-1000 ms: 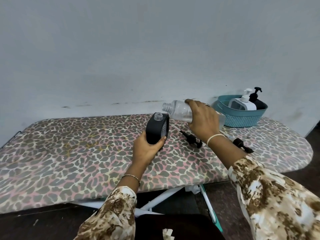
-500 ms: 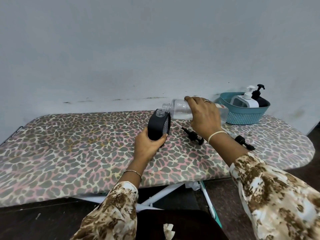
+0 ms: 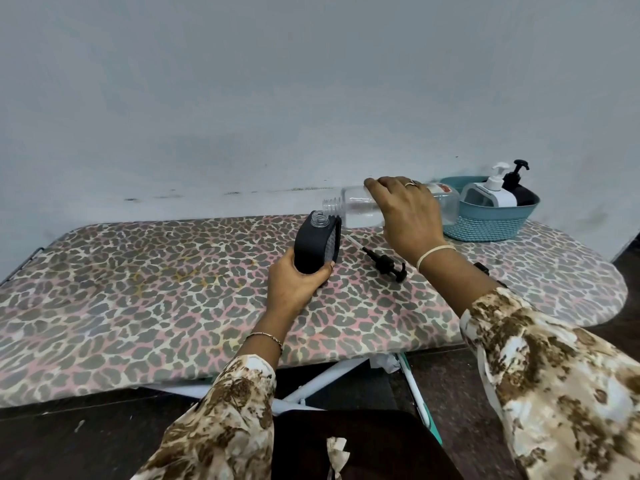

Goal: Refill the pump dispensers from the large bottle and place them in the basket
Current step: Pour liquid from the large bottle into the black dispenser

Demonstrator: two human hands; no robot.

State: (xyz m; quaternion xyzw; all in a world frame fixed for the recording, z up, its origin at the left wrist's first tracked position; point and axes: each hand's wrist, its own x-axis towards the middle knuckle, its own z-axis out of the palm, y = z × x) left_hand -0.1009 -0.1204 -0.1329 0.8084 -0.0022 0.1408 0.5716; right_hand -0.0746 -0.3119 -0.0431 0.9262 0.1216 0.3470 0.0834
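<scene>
Since a moment ago the large bottle [image 3: 360, 211] has crept a touch closer to the black dispenser [image 3: 313, 247]. Its mouth now sits just above and to the right of the open neck, and the bottle lies almost level in the air. The right hand [image 3: 408, 216] grips the bottle from above, fingers curled over its middle. The left hand [image 3: 298, 285] wraps the lower part of the black dispenser, holding it upright on the ironing board [image 3: 138, 289]. Its pump [image 3: 384, 263] lies on the board just to the right, apart from both hands. At the far right stands the basket [image 3: 491, 220], with a white dispenser [image 3: 485, 197] and a dark dispenser [image 3: 519, 192] already in it, pumps on.

I cannot see any stream between mouth and neck, and the bottle is too clear to tell how much it holds. The step in hand looks like the pour. To do it well, the bottle's mouth should come right over the neck, lip nearly touching, before it tips further. The neck is narrow, so a slow tilt would serve better than a quick one. The left hand should hold the dispenser plumb and pressed down, since a bump from the bottle could tip it. Any spill would likely soak into the board's cloth cover. Stop short of the brim, because the pump's tube needs room going back in.
</scene>
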